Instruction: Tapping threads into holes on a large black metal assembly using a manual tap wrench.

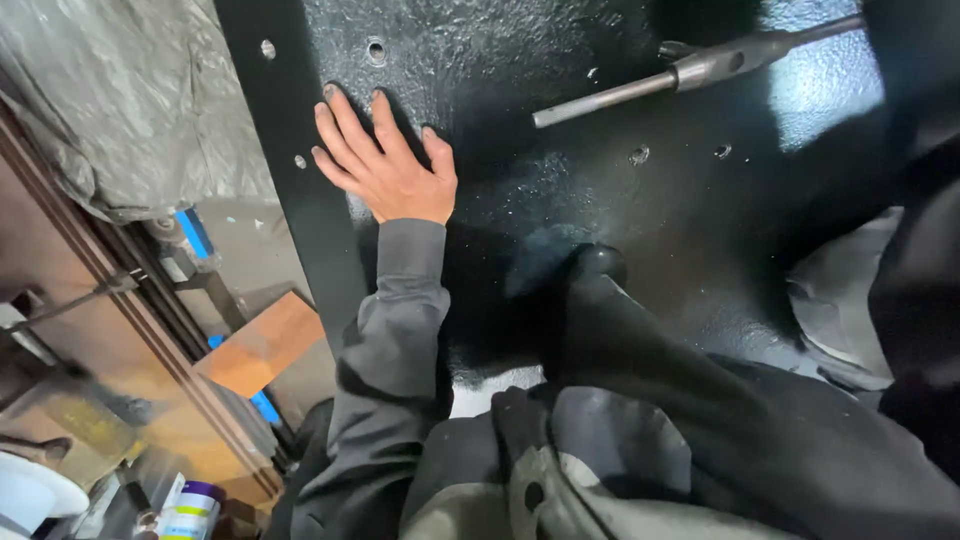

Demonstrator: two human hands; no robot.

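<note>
Panel point(560, 200): black painted metal, glossy pebbled finish, drilled with small round holes, filling the centre of the view. Rod point(700, 70): grey steel, stepped cylinder, over its upper right. Left hand point(385, 165): flat on panel, fingers spread, gripping nothing. Right hand unseen.

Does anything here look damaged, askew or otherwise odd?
Nothing clearly stands out. The left hand lies flat on the glossy black drilled metal panel; a grey steel tool shaft slants above it. The right hand is not visible.
</note>
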